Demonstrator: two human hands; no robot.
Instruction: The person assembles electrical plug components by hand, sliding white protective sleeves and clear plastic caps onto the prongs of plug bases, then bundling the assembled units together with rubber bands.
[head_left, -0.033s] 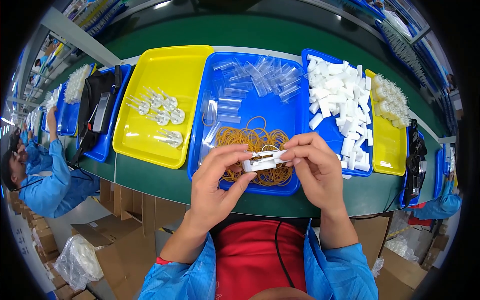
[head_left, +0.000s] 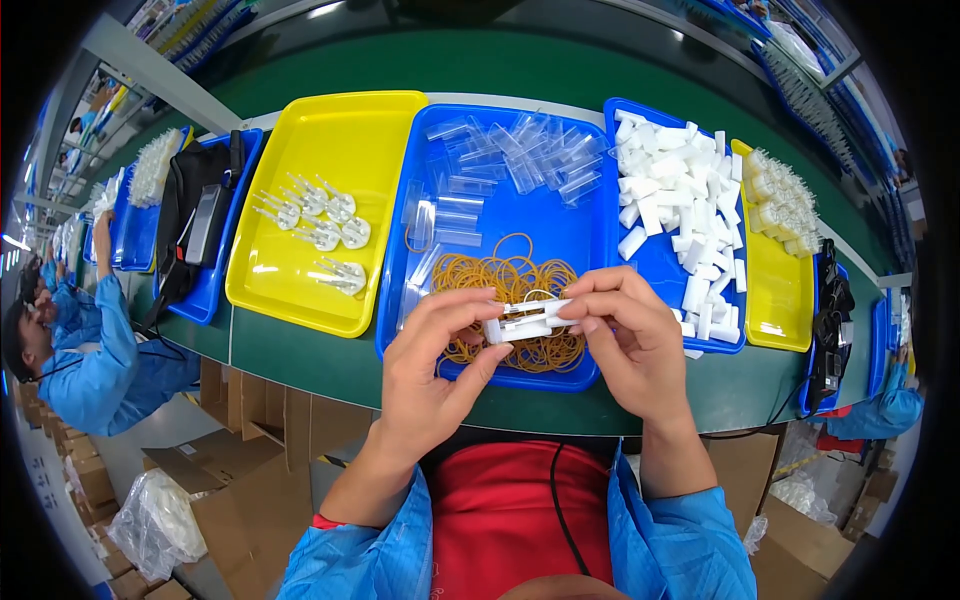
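Note:
A small white pronged plastic part [head_left: 523, 325] is held between my two hands, above a heap of brown rubber bands [head_left: 480, 275]. My left hand [head_left: 432, 355] pinches its wider base end between thumb and fingers. At the other end, the fingertips of my right hand [head_left: 637, 335] close on the prong tips; whether a separate white piece is there too, I cannot tell. Under both hands lies a blue tray [head_left: 400, 250], with clear plastic sleeves [head_left: 525, 155] in its far half and the rubber bands in its near half.
On the left, a yellow tray [head_left: 340, 130] holds several white pronged parts [head_left: 340, 277]. White foam-like blocks [head_left: 665, 175] fill another blue tray on the right. Beyond it stands a yellow tray [head_left: 780, 310] with bundled pale pieces [head_left: 783, 205]. A co-worker in a blue sleeve [head_left: 105, 370] sits far left.

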